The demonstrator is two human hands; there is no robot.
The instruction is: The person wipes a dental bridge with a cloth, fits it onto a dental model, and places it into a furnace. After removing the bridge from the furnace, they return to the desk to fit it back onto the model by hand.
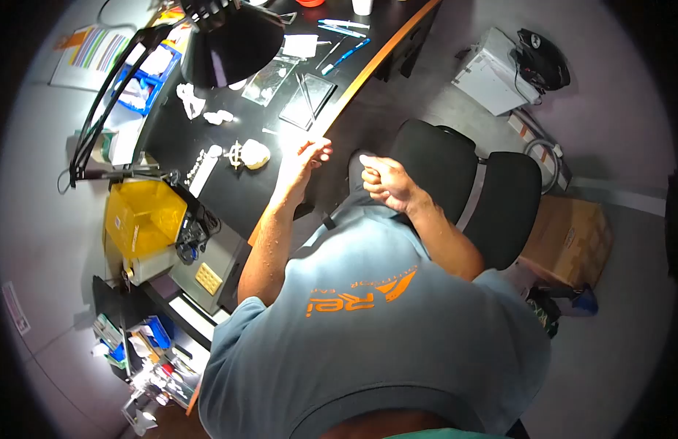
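Note:
My left hand (307, 162) is raised over the orange table edge under bright light, with its fingers curled together. To the right of it, away from the table, my right hand (389, 183) is closed with the thumb pointing out. Anything in either hand is too small or too washed out to make out. The hands are apart. Left of my left hand sits a cream-coloured cast (254, 154) with a frame-like piece at its side. Beyond the hand lies a dark-framed plate (310, 101) with thin metal tools across it.
A black lamp (233, 44) overhangs the black table. A blue pen (345, 57), white paper (300, 46) and crumpled tissue (190, 101) lie there. Blue bins (159, 80) and a yellow box (143, 219) stand left. A black chair (434, 168) is right, a cardboard box (566, 241) behind it.

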